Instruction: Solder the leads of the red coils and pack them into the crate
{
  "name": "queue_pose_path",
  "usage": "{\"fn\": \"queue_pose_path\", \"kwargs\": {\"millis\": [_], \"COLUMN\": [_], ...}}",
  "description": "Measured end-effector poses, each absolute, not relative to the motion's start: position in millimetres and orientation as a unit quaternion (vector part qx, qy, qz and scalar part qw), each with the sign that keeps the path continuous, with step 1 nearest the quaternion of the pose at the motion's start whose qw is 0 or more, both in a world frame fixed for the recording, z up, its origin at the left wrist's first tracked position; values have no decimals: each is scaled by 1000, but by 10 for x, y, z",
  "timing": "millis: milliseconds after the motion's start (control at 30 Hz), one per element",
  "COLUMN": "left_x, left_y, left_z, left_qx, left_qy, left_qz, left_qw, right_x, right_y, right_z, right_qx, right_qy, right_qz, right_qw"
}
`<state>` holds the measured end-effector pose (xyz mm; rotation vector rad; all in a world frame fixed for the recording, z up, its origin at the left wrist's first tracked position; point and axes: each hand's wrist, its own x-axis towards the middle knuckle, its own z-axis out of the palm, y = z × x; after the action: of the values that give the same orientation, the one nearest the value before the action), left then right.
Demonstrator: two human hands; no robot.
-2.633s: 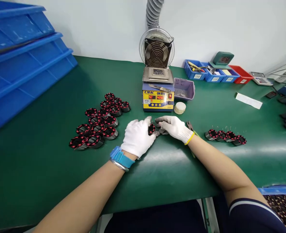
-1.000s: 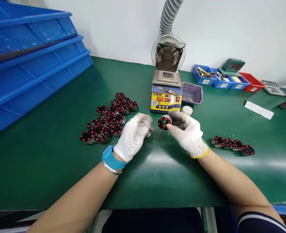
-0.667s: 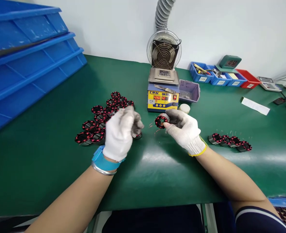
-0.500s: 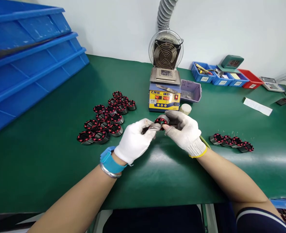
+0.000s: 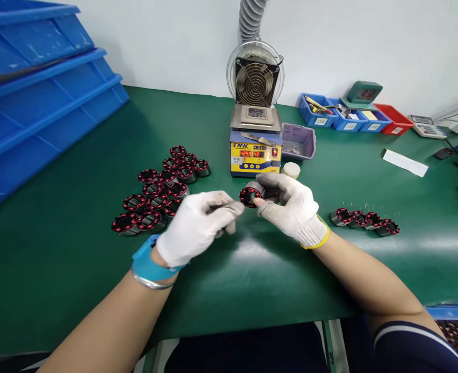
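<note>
Gloved in white, my right hand (image 5: pixel 289 207) grips a motor stator (image 5: pixel 248 197), a dark metal ring with red windings, its toothed end turned towards me. The thumb presses on the ring's lower edge. My left hand (image 5: pixel 201 220), also gloved, is just left of it, apart from the stator, with the fingers drawn together in a pinch. Whatever may be between those fingers is too small or blurred to make out. A group of similar stators (image 5: pixel 157 202) stands on the green table beyond the left hand. Several more stators (image 5: pixel 364 220) form a row to the right.
Ahead stands a yellow-and-blue solder pot (image 5: pixel 255 158) with a fan (image 5: pixel 255 83) behind it. Beside it are a purple tray (image 5: pixel 310 142) and a round white container (image 5: pixel 291 170). Blue crates (image 5: pixel 50 119) are stacked at left; small bins (image 5: pixel 322 120) line the wall.
My left hand has come away from the stator, moving left and slightly down. My right hand keeps hold of the stator. The whole view has shifted slightly.
</note>
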<state>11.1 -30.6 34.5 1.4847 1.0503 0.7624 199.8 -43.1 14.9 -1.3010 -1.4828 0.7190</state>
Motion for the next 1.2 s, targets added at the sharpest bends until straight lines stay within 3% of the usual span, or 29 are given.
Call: {"fn": "queue_pose_path", "kwargs": {"millis": [133, 233, 367, 500, 600, 733, 1000, 1200], "left_x": [-115, -48, 264, 477, 489, 447, 443, 443], "left_y": [-229, -250, -409, -519, -517, -495, -489, -485], "left_z": [432, 368, 151, -44, -93, -84, -101, -95], "left_qx": [568, 597, 803, 890, 892, 890, 890, 896], "left_qy": [375, 367, 342, 339, 346, 344, 345, 342], "left_qz": [400, 363, 215, 91, 75, 91, 104, 88], "left_qw": [614, 614, 437, 290, 280, 286, 279, 269], "right_x": [2036, 2097, 2263, 2441, 2490, 2424, 2174, 2107], "right_y": [-435, -387, -85, 521, 1040, 1578, 1874, 1937], "right_z": [214, 287, 512, 941, 1235, 1407, 1354, 1321], "right_qx": [-553, -559, -579, -624, -657, -670, -667, -661], "right_qy": [-605, -610, -637, -705, -722, -728, -725, -727], "right_qz": [292, 279, 214, 31, -80, -130, -163, -164], "right_qw": [493, 488, 461, 335, 200, 63, -56, -87]}}
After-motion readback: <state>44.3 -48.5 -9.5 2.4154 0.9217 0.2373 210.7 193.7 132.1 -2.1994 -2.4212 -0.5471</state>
